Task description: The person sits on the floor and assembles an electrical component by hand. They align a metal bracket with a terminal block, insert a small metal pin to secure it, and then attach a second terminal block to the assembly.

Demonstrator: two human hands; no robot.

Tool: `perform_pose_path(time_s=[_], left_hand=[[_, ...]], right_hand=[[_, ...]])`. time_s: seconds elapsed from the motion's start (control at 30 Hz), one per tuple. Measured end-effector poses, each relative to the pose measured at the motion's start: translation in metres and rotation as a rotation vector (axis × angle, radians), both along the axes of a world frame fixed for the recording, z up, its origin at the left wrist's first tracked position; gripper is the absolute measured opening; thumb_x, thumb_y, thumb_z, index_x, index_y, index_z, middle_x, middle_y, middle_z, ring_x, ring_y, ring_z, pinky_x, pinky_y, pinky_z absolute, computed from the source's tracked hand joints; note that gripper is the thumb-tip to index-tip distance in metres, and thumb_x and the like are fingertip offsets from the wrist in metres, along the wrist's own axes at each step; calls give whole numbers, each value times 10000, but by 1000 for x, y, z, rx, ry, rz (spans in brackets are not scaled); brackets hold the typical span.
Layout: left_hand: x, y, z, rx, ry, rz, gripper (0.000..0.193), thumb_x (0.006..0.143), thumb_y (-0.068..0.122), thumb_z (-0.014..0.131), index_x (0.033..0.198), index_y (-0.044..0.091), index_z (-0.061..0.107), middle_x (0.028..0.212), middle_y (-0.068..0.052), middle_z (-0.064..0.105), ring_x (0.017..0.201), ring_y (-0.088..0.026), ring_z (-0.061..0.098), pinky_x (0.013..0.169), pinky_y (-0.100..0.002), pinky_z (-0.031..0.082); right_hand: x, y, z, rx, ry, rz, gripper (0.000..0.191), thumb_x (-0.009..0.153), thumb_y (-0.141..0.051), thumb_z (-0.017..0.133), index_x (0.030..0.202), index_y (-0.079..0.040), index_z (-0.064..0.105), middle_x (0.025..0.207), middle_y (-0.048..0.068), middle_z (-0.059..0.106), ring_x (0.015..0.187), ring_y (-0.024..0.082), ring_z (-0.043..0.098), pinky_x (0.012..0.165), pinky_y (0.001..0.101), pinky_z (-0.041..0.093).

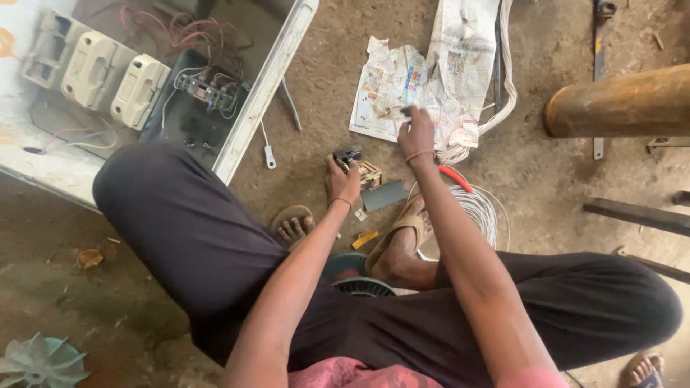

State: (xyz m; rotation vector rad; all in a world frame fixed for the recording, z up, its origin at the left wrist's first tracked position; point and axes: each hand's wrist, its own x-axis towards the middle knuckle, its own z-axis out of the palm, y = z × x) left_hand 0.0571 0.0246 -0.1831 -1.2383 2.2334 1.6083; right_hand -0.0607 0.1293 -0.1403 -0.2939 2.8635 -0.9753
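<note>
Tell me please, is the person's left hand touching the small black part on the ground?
Touching. The head view shows the left hand resting on the small black part, fingers laid over its near edge with no gap.

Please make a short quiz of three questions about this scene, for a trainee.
1. True or false: the left hand rests on a small black part.
2. What does the right hand reach over? A) newspaper B) fan C) pipe
3. Which thing lies by the right foot: a wire coil or a hammer?

Key: 1 true; 2 A; 3 wire coil.
</note>
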Motion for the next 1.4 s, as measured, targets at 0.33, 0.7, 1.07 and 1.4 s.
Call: perform_pose_path(time_s=[0.33,0.7,1.07,1.4], left_hand=[[2,4,7,-253,176,-778,583,911,274,657,1443,143,457,1441,-197,461,1366,-475,376,1043,-652,419],[27,4,-10,-529,335,-1147,824,709,252,820,1446,199,454,1571,-190,261,1493,-468,202,1121,-733,320],[38,4,-4,-277,282,-1116,1111,645,512,921,1501,151,313,1600,-189,154,1456,-486,210,1137,-725,266],[38,16,5,-325,149,-1117,1151,575,378,961,1532,175,354,1572,-169,264,1370,-490,340,1041,-589,469]], right_hand=[[-34,-12,-23,107,53,306,189,899,14,719,1055,-68,647,1097,126,586,1050,352,552,929,465,499],[-17,1,-36,264,96,333,292,848,-17,665,1110,-15,535,1087,178,574,1092,389,555,884,485,502],[0,32,-55,53,31,145,174,805,-51,710,951,-35,617,947,177,628,947,369,600,847,473,506],[21,49,-35,93,-223,184,209,717,-97,757,881,-28,648,896,194,655,861,371,637,789,458,529]])
